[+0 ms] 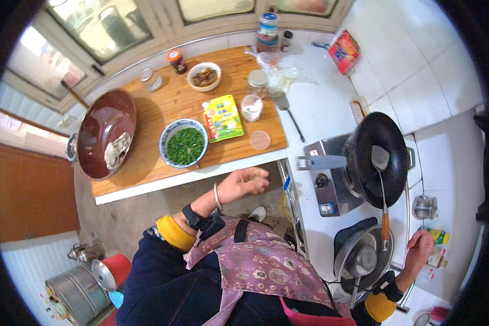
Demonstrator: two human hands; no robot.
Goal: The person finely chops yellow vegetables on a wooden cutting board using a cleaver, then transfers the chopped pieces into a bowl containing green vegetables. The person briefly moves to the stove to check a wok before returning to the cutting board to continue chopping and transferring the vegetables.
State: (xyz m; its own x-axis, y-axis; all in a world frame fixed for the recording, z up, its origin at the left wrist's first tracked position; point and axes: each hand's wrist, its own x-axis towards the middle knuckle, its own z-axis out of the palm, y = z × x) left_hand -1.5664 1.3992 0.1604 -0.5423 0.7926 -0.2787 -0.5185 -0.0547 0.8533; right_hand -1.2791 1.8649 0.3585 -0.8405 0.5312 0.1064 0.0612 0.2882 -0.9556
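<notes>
My left hand (245, 182) hovers with curled fingers just off the front edge of a wooden board (163, 103), nearest a blue-rimmed bowl of chopped greens (185, 144). Nothing shows in it. My right hand (421, 249) rests closed on the white counter at the far right, beside a small yellow-green packet (439, 236). I cannot see its palm. A black wok (383, 155) sits on a grey gas stove (331, 187). In the wok lies a metal spatula (381, 158), its orange handle pointing toward my right hand without touching it.
A large dark red pan (106, 133) holding a cloth sits at the board's left end. A yellow packet (223, 117), jars, a pink lid (260, 140) and a small bowl of brown food (205, 76) stand on the board. A lidded steel pot (361, 259) is near me.
</notes>
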